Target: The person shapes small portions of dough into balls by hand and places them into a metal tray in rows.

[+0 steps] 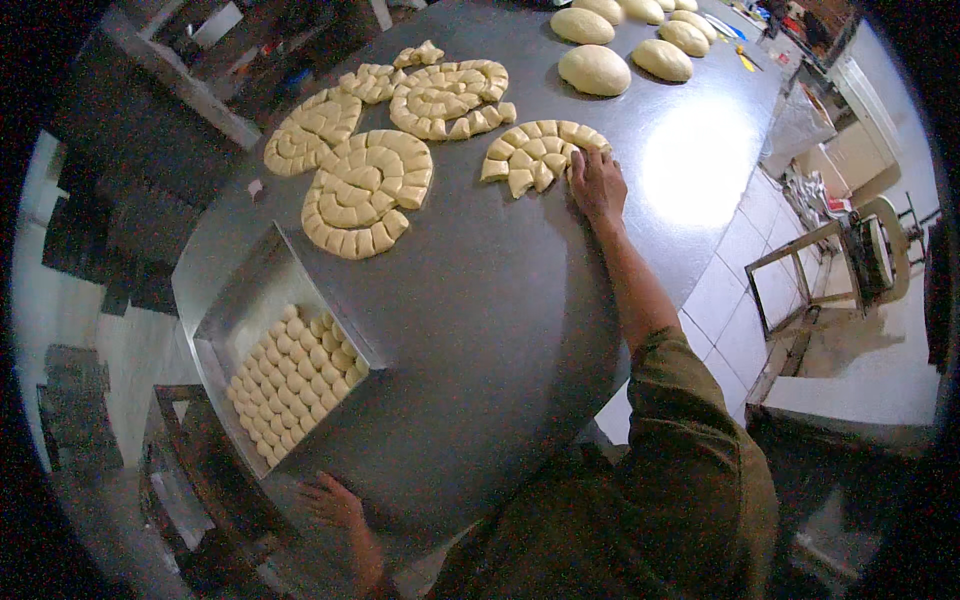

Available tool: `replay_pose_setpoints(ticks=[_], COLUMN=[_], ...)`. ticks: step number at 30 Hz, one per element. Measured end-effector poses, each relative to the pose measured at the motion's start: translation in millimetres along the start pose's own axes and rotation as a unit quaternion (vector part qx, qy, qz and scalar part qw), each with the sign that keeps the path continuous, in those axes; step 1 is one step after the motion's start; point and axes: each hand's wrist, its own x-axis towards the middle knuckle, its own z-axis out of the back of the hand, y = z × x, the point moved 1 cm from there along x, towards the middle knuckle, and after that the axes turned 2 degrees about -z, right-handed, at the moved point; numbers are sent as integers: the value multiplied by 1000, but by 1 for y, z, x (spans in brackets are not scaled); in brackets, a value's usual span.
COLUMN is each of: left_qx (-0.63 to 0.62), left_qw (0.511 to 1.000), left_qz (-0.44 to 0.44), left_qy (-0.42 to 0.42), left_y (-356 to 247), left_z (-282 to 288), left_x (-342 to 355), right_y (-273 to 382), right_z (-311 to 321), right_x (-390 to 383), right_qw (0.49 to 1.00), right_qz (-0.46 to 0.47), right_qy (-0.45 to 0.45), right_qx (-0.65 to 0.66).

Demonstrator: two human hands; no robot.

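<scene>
My right hand (598, 186) reaches to the far right of the table, its fingers closed over the right end of a partly curved coil of cut dough pieces (540, 150). What lies under those fingers is mostly hidden. Low on the left, my left hand (332, 502) has its fingers apart and holds nothing, close to the near corner of a metal tray (210, 330). Rows of small round dough balls (297, 375) fill the tray's near part. Left of the coil lie larger spirals of cut dough pieces, one in front (365, 190) and another behind (450, 97).
Several smooth oval dough loaves (595, 70) lie at the table's far end. Another dough spiral (315, 130) sits at the far left of the dark metal table (480, 330). Beyond the right edge are a tiled floor (735, 290) and a metal frame stand (808, 280).
</scene>
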Motion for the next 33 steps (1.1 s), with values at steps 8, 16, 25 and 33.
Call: replay_pose_setpoints(ticks=[8, 16, 25, 33], left_qx=[-66, -56, -366, -531], left_qw=[993, 995, 869, 785], left_qz=[-64, -83, -325, -291], left_qy=[-80, 21, 69, 131], left_y=[37, -12, 6, -28], left_z=[-26, 28, 9, -38], left_x=[24, -11, -17, -37], right_y=[7, -6, 136, 237], right_z=[-18, 61, 89, 121], right_x=[10, -70, -205, -330], right_qw=[970, 964, 708, 745], right_qz=[7, -128, -84, -151], right_qy=[48, -1, 172, 475], right_qx=[238, 233, 679, 443])
